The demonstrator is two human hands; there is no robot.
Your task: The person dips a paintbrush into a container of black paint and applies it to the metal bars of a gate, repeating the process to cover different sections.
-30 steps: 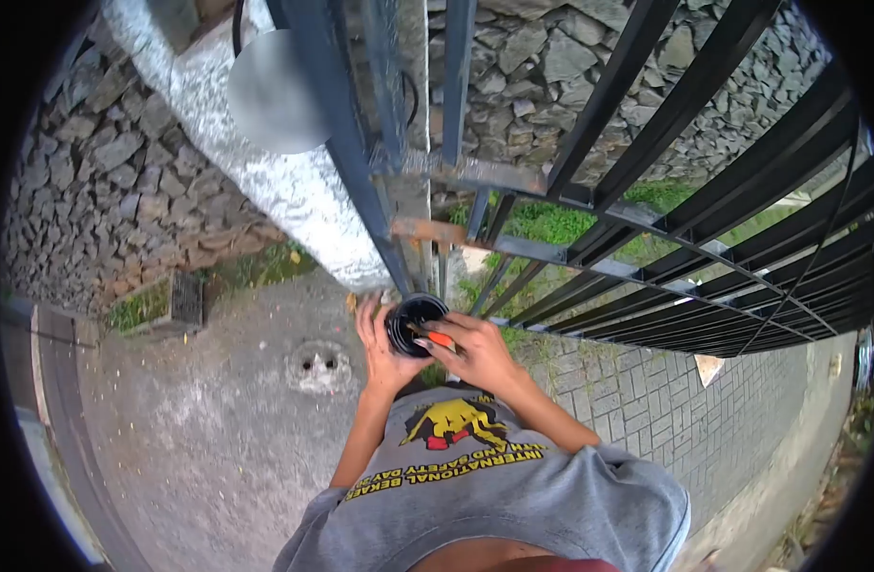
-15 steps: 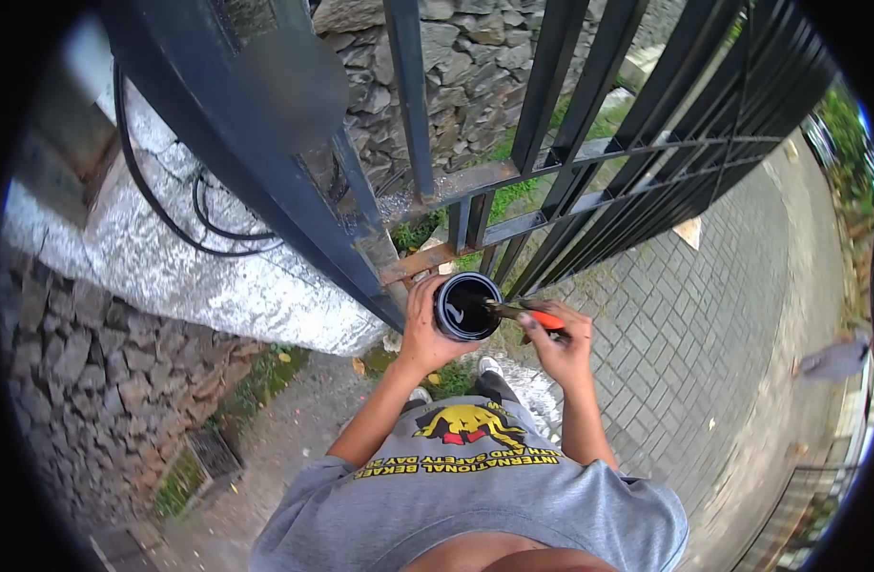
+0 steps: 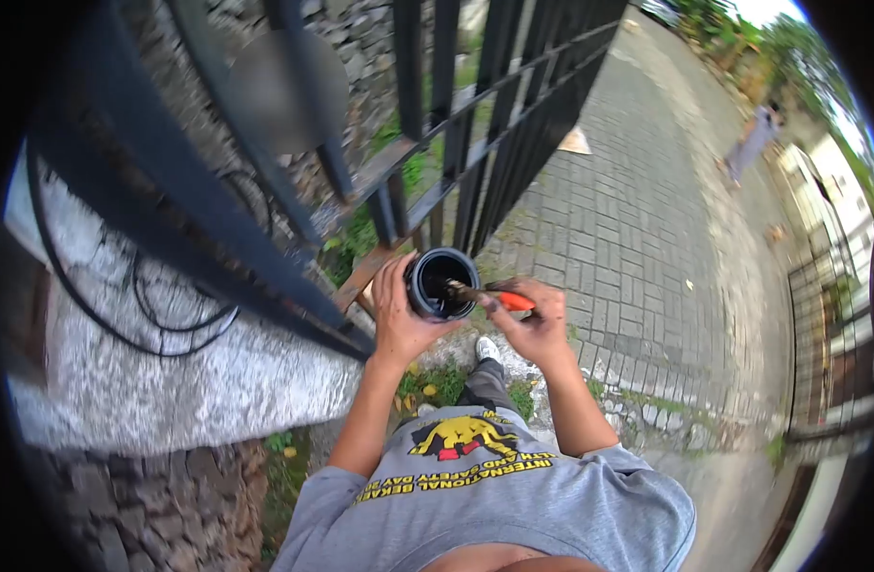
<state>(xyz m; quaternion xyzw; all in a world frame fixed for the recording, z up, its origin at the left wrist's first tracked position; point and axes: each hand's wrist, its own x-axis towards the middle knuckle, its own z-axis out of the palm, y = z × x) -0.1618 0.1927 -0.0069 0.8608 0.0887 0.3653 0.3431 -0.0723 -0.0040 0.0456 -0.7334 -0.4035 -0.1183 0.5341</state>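
My left hand (image 3: 399,315) is wrapped round the side of a paint can (image 3: 419,284) with dark paint inside. Between the fingers of my right hand (image 3: 537,324) is a paintbrush (image 3: 514,301) with an orange handle. Its bristle end reaches over the rim into the can, and dark smears mark the fingers. Just beyond the can stands a dark metal gate (image 3: 437,114) with upright bars. Brownish, rusty-looking patches show on its lower crosspiece (image 3: 364,274).
A black cable (image 3: 70,276) loops over the whitish concrete ledge (image 3: 198,400) at left. Paving blocks (image 3: 637,238) stretch away to the right, where a person (image 3: 750,143) is on the lane. Stonework (image 3: 160,505) lies at lower left.
My view has swung to the right, so the gate appears further left and more of the lane shows. The brush has shifted slightly at the can; both hands keep their hold.
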